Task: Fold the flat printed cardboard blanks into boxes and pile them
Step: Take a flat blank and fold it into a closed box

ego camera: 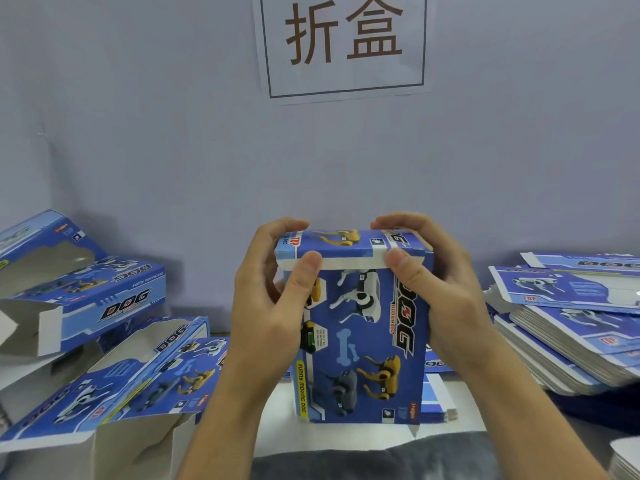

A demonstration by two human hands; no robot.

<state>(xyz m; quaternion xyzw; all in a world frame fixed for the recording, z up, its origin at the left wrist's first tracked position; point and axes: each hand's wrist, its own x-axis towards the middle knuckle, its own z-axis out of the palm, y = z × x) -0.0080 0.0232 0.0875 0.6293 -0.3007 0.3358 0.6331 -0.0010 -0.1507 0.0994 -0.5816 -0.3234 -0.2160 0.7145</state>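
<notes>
Two hands on one box. We have the box (360, 327) standing on end at centre, long axis vertical, just in front of us, its bottom edge near the table (346, 434). Whether it rests on the table or hangs just above, we can't tell.

Left hand (273, 299) wraps the upper left side, fingers curled over the far top edge, thumb pressing the white front lip of the top flap (332, 247). Right hand (440, 289) mirrors it on the upper right, thumb on the same lip. Both grip the box; neither is nearer, since the hold is symmetric.

Key relation: the flap's tuck edge lies directly under both thumbs, facing us, so we judge the closing push runs down and away, along the box's long axis. The lip looks not yet fully seated.

Folded boxes (104, 299) are piled to our left, several still open-ended. The flat blanks (568, 327) sit stacked to our right. So our drop-off is to the left, which probably makes it a left-hand carry, while the next pick is on the right side.

Risk: uneven thumb pressure could skew the flap.
</notes>
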